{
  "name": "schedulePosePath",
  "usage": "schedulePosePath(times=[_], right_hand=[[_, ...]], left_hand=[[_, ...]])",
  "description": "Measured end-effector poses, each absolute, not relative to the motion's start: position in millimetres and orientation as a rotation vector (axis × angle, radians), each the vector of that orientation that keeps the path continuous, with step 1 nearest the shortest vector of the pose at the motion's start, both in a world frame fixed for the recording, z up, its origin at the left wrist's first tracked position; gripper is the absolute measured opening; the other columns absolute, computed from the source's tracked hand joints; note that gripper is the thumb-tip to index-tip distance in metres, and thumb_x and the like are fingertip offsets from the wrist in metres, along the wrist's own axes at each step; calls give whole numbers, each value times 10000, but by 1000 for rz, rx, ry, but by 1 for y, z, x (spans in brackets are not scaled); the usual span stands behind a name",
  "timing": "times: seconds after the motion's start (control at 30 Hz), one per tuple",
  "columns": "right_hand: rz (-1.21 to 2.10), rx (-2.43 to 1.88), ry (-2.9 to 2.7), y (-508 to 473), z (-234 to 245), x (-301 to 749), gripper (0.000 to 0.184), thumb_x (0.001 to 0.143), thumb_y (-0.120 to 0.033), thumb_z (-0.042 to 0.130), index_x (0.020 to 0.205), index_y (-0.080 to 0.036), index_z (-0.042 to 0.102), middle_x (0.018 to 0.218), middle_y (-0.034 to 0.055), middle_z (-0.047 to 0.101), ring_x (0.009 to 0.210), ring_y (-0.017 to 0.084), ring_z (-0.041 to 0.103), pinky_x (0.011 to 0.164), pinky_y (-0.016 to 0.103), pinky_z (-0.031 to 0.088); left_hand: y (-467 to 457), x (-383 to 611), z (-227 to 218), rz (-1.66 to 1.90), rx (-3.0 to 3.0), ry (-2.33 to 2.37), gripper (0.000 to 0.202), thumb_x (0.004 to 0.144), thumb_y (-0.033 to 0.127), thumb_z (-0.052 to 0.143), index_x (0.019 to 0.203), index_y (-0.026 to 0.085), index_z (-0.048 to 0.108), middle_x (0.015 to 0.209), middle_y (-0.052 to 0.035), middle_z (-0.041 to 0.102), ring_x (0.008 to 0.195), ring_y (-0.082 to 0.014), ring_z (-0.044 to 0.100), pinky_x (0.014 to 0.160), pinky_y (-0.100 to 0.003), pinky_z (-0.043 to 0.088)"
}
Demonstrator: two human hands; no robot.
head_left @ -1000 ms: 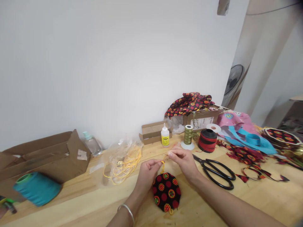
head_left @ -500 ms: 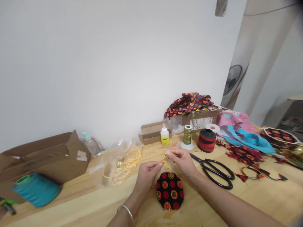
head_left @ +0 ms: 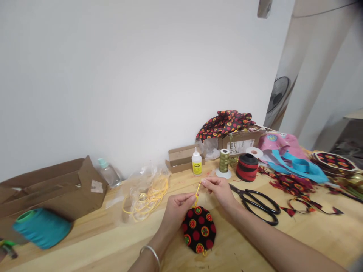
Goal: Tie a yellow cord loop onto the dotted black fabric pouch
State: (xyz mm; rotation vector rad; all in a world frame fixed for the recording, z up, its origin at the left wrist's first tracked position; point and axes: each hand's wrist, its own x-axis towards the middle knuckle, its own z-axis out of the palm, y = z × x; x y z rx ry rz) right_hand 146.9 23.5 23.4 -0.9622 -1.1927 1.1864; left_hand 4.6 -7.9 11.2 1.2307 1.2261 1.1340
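A round black fabric piece (head_left: 199,230) with red dots and flower prints hangs below my hands, close to the tabletop. From its top comes a yellow cord (head_left: 198,189), and a small yellow loop shows at its bottom edge. My left hand (head_left: 183,206), closed in a pinch, grips the cord just above the fabric. Thumb and fingertips of my right hand (head_left: 217,189) pinch the upper end of the same cord. Between the two hands the cord runs straight and slanted. Black-handled scissors (head_left: 256,202) lie just right of my right hand.
Behind my hands stand a glue bottle (head_left: 196,163), a green thread spool (head_left: 224,161) and a red-and-black spool (head_left: 247,168). Bagged yellow cord (head_left: 150,196) and a teal thread cone (head_left: 42,227) lie leftward. Fabric scraps (head_left: 295,183) and a cardboard box (head_left: 238,143) are at right.
The cord between my hands has straightened into a taut line, its loose knot-like bend gone from view. The fabric piece has swung slightly left. Both hands stay pinched.
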Motion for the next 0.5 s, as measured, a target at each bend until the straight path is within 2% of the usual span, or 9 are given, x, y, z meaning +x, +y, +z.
schedulePosePath(times=[0.1,0.23,0.37,0.5], right_hand=[[1199,-985,-1180,25,20,148,258,551,-367,634,456,-134,577,419,-50,407,430,64,303,437,214,244],[1218,-997,-1205,28,16,150,281,589,-372,619,458,-131,562,410,-61,373,419,60,283,428,209,217],[1267,-961,-1295,25,13,145,267,653,-374,572,590,-119,615,485,-36,466,437,65,345,437,198,267],[1310,-890,-1482,16,12,137,240,677,-355,557,635,-133,639,568,-8,547,511,90,433,481,198,327]], left_hand=[[-8,5,11,1134,1263,1229,303,591,391,641,753,142,702,293,76,340,344,-59,250,370,-192,181],[-8,5,9,1142,1229,1195,310,612,390,631,776,133,690,310,91,306,338,-40,199,361,-180,164],[-7,3,8,1177,1172,1175,276,618,389,629,729,141,679,325,106,263,340,-32,148,356,-177,158],[-6,0,9,1310,1089,1204,263,605,388,640,691,141,658,344,106,254,351,-35,152,359,-179,156]])
